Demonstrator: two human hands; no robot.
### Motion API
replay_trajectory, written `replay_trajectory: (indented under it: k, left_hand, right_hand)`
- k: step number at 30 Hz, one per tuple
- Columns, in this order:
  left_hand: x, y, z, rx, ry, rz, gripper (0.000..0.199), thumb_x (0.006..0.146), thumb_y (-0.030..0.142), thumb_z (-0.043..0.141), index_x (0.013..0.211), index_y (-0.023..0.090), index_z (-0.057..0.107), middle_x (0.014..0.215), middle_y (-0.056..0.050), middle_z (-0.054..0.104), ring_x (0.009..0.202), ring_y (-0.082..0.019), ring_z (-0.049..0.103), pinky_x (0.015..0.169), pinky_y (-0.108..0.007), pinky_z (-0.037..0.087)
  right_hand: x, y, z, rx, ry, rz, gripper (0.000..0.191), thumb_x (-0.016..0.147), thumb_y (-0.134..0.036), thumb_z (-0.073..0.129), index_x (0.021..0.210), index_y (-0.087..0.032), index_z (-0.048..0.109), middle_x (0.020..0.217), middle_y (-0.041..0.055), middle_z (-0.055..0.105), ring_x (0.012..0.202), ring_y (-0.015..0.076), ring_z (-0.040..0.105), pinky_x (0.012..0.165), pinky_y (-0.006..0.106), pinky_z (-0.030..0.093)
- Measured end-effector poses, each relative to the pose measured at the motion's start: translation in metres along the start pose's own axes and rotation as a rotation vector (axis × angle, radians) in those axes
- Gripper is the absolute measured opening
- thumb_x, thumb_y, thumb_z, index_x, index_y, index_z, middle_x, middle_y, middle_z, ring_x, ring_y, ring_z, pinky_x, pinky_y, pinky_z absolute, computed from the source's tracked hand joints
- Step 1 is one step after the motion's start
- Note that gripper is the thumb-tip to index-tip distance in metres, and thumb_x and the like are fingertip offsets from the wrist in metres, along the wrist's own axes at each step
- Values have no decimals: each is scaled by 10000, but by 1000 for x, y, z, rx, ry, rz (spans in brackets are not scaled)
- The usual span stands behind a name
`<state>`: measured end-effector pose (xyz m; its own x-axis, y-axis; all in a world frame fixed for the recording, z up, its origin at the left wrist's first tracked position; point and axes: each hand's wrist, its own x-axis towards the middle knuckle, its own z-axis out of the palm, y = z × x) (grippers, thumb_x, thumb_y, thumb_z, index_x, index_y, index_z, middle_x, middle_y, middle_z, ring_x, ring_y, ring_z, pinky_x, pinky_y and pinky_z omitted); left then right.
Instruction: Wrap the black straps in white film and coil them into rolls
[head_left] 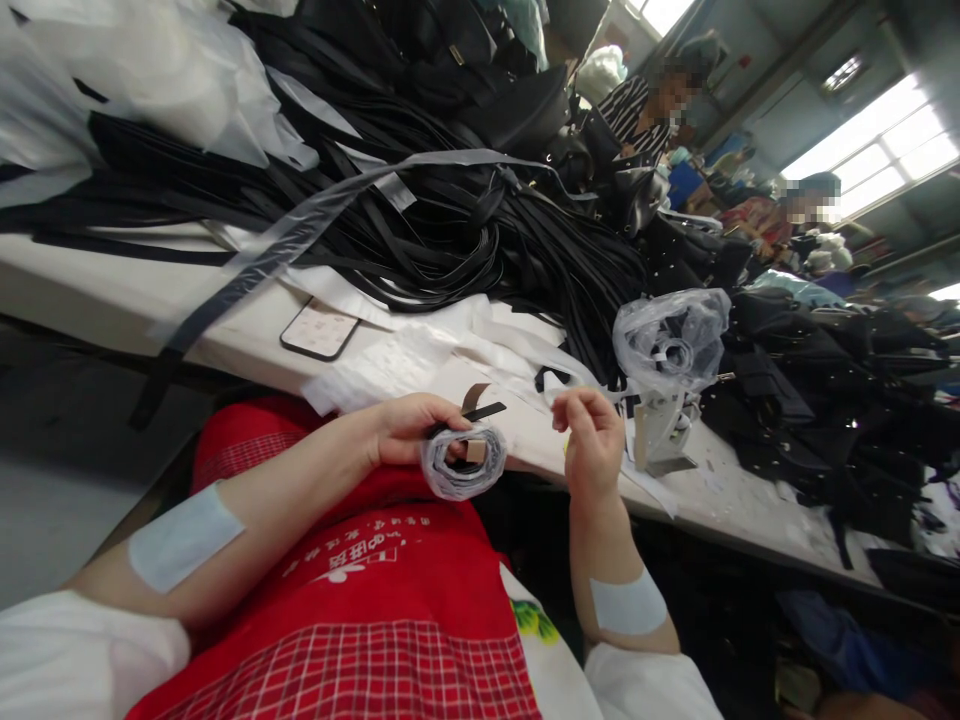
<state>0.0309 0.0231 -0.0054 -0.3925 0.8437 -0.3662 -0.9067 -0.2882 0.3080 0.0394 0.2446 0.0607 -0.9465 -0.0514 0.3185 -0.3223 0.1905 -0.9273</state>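
My left hand (416, 425) is closed around a coiled strap (463, 465) wrapped in clear plastic, held above the red apron. The strap's dark end and a brown flap stick out at the top of the coil. To the right, my right hand (592, 440) is raised at the table edge, apart from the coil. Its fingers are curled in a pinch; whatever lies between them is too small to make out. Just beyond it, a tape dispenser (664, 435) stands on the table, and a second plastic-wrapped coil (671, 340) is at its top.
Long black straps (450, 240) lie heaped across the table (232, 325). One strap in a clear sleeve (255, 270) hangs over the near edge. A phone (320, 328) lies by white sheets (397, 365). Black bags (795, 370) are piled right; people (637, 115) sit farther back.
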Motion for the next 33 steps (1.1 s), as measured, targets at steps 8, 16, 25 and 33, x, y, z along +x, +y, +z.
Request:
replay_trajectory:
  k: [8, 16, 25, 33]
  left_hand:
    - [2, -3, -8, -123, -29, -33, 194, 736, 154, 595, 799, -5, 687, 606, -108, 646, 532, -151, 608, 584, -234, 545]
    - [3, -6, -4, -55, 68, -43, 145, 674, 166, 618, 725, 44, 677, 605, -91, 660, 538, -141, 585, 586, -232, 521]
    - [-11, -14, 25, 531, 229, 234, 217, 512, 191, 523, 630, 79, 667, 563, -47, 589, 521, -125, 454, 501, -228, 332]
    - [-10, -17, 28, 643, 289, 370, 148, 618, 256, 601, 685, 136, 655, 602, 1, 560, 546, -128, 421, 527, -255, 308]
  right_hand:
    - [-28, -20, 23, -656, -556, -218, 420, 769, -235, 699, 1173, -230, 584, 1085, 84, 631, 985, 228, 610, 856, 360, 507]
    - [-27, -11, 28, -914, -570, -457, 151, 940, -210, 538, 1063, -194, 624, 968, 69, 714, 856, 211, 641, 753, 337, 480]
    - [-18, 4, 31, -853, -426, -470, 115, 922, -284, 609, 880, -231, 701, 809, 34, 705, 765, 171, 628, 680, 292, 457]
    - [-19, 6, 36, -716, -240, -194, 129, 804, -310, 711, 754, -206, 653, 690, 10, 614, 638, 149, 561, 621, 287, 456]
